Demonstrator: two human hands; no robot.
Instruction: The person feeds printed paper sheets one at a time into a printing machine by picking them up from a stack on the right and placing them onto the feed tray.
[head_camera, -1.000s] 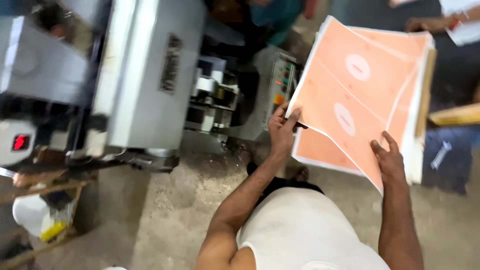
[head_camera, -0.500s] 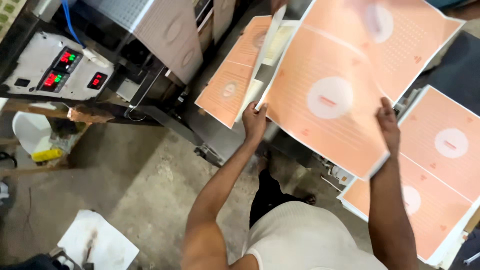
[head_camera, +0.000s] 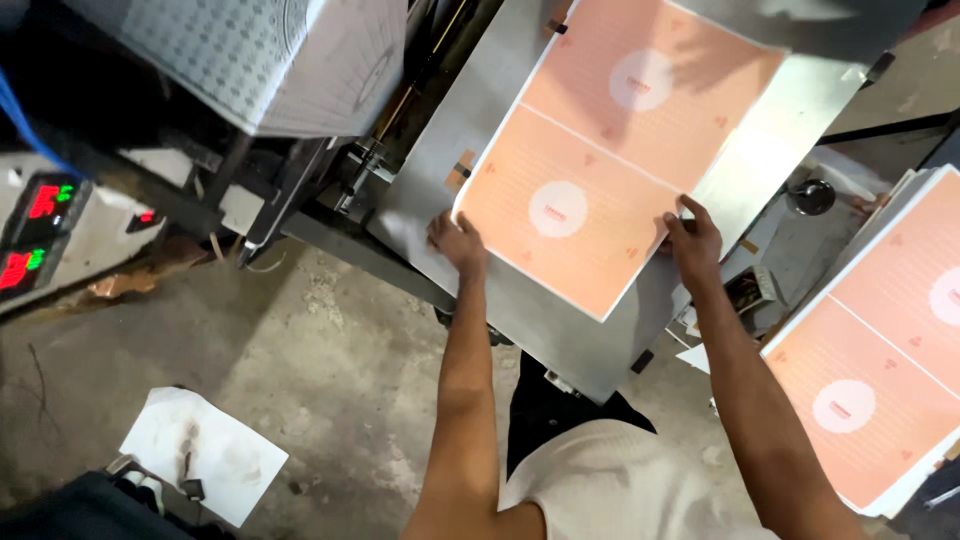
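Grey metal table (head_camera: 560, 330) bears an orange printed sheet (head_camera: 610, 160) with two white round labels; a matching stack (head_camera: 880, 350) lies right of the grip. Left hand (head_camera: 458, 243) and right hand (head_camera: 692, 238) pinch the sheet's near edges

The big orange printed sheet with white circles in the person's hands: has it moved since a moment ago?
Yes. The orange printed sheet has come down flat onto the grey metal machine table; earlier both hands held it up, clear of it.

Matt orange paper sheets (head_camera: 610, 160) are lying on a smooth grey metal table (head_camera: 560, 340); rough concrete floor (head_camera: 300, 350) is showing.
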